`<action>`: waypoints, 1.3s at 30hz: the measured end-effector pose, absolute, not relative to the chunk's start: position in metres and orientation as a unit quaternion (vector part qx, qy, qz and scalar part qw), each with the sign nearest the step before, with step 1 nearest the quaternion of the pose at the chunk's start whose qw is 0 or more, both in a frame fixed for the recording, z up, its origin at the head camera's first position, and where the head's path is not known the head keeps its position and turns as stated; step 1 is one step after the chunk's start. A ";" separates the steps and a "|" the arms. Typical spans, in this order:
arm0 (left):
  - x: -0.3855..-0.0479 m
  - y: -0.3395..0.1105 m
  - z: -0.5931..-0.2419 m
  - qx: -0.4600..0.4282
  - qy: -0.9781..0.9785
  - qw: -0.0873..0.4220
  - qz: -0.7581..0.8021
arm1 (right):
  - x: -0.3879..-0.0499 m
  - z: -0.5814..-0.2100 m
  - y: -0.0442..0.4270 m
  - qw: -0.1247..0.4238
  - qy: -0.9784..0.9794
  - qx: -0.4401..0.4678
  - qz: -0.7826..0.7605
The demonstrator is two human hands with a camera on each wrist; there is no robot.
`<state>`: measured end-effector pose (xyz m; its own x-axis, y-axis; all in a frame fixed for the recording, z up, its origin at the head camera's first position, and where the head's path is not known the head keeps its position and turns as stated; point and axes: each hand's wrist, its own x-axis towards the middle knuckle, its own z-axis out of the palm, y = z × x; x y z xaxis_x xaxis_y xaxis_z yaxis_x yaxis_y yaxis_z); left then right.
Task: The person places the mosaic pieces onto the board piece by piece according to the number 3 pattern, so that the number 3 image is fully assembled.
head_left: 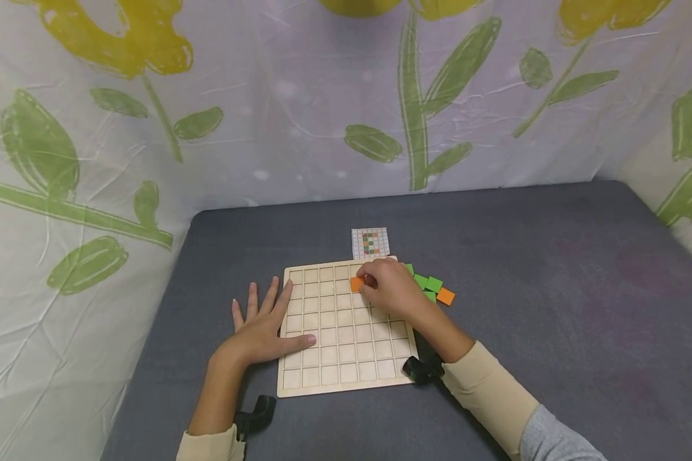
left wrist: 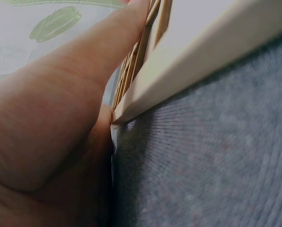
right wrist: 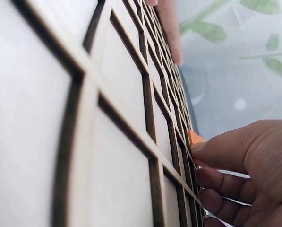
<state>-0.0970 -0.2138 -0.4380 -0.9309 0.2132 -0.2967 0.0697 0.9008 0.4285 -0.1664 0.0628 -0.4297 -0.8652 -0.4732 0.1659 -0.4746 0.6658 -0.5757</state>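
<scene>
The right hand (head_left: pixel 391 287), fingers curled, pinches a flat orange square tile (head_left: pixel 355 284) at its fingertips, near the far edge of the pale wooden grid board (head_left: pixel 346 353); the left hand (head_left: pixel 257 337) lies spread at the board's left edge. Squaring the tile to the cell walls before release should seat it flat.

Flower-printed curtain (head_left: pixel 288 109), dark grey table (head_left: pixel 548 275)

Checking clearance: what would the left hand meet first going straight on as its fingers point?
Probably the white flower-patterned fabric backdrop; beyond the pale wooden grid board, the dark grey tabletop ahead of the left hand looks free; depth is unclear.
</scene>
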 end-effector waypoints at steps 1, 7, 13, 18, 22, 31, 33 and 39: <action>-0.097 -0.214 -0.438 0.075 0.960 0.169 0.211 | -0.166 -0.430 0.063 0.003 -0.913 0.262 0.314; -0.096 -0.214 -0.439 0.078 0.960 0.161 0.216 | -0.164 -0.430 0.061 0.021 -0.913 0.281 0.295; -0.096 -0.212 -0.439 0.074 0.960 0.164 0.217 | -0.162 -0.431 0.061 0.066 -0.912 0.295 0.276; -0.095 -0.213 -0.441 0.073 0.958 0.162 0.225 | -0.161 -0.431 0.062 0.064 -0.916 0.293 0.265; -0.097 -0.214 -0.444 0.074 0.959 0.159 0.224 | -0.162 -0.430 0.063 0.052 -0.921 0.279 0.266; -0.098 -0.214 -0.439 0.073 0.959 0.165 0.220 | -0.161 -0.429 0.064 0.040 -0.927 0.270 0.259; -0.098 -0.214 -0.439 0.070 0.959 0.167 0.216 | -0.161 -0.429 0.065 0.045 -0.924 0.280 0.257; -0.098 -0.214 -0.439 0.071 0.961 0.166 0.211 | -0.163 -0.427 0.071 0.043 -0.910 0.324 0.257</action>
